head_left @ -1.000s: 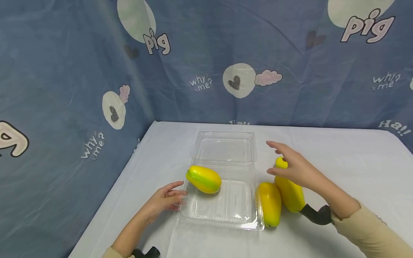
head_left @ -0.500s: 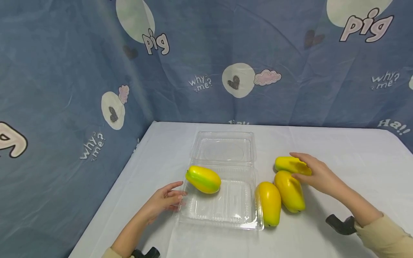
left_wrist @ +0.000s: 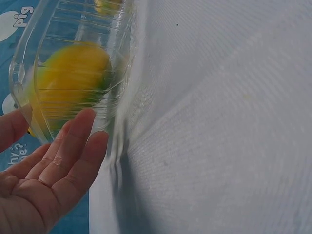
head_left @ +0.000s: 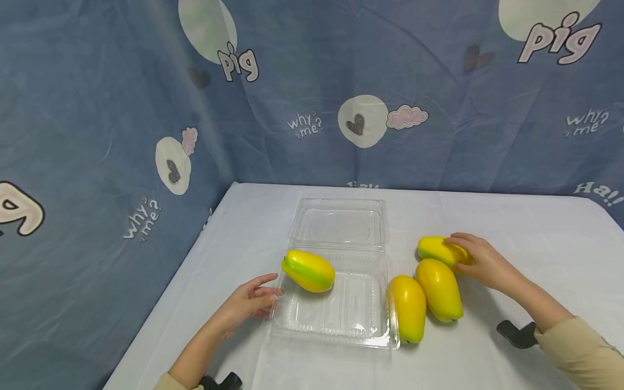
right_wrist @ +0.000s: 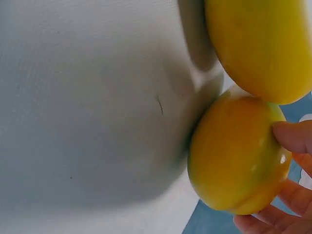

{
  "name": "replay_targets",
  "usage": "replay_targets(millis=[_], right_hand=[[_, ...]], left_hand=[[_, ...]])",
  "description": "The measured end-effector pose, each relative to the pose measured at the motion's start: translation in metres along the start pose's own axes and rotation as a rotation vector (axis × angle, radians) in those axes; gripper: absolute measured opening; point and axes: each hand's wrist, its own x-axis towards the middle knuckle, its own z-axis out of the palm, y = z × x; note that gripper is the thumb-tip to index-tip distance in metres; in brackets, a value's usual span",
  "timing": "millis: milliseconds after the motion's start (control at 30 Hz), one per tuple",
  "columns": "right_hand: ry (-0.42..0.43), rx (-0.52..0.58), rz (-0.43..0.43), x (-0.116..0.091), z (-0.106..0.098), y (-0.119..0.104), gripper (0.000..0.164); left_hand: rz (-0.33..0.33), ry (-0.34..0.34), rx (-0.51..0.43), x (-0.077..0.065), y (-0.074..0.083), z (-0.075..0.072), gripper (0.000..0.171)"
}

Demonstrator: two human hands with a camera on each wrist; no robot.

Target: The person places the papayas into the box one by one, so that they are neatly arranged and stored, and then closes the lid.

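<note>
1. Box (head_left: 336, 317) sits on desk (head_left: 536, 233), lid (head_left: 341, 222) folded back, not closed.
2. Done: fruit A (head_left: 309, 271) in box, far-L part.
3. Left outside, R of box: fruit B (head_left: 410, 311) at R rim, fruit C (head_left: 440, 291) next to it, fruit D (head_left: 431, 249) behind C. Est. early stage: 1 of 4 in.
4. R hand (head_left: 483, 264) holds D's R end, thumb + fingers round it; lifted or not, can't tell.
5. L hand (head_left: 246, 301): fingers loosely spread at box's L edge, nothing held; contact w/ box unclear.

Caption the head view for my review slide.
Right hand gripping the farthest yellow fruit, two similar fruits lying nearer; left hand at an open clear container holding a fourth fruit.
</note>
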Motion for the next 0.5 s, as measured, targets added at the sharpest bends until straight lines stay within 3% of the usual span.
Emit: replay_targets(millis=[233,500], right_hand=[[0.006,0.012,0.041,0.0,0.001,0.007,0.051],[-0.021,0.101,0.155,-0.003,-0.001,0.021,0.063]], left_hand=[[0.005,-0.005,-0.003,0.0,-0.001,0.0,0.064],[0.005,-0.005,-0.003,0.0,-0.001,0.0,0.065]])
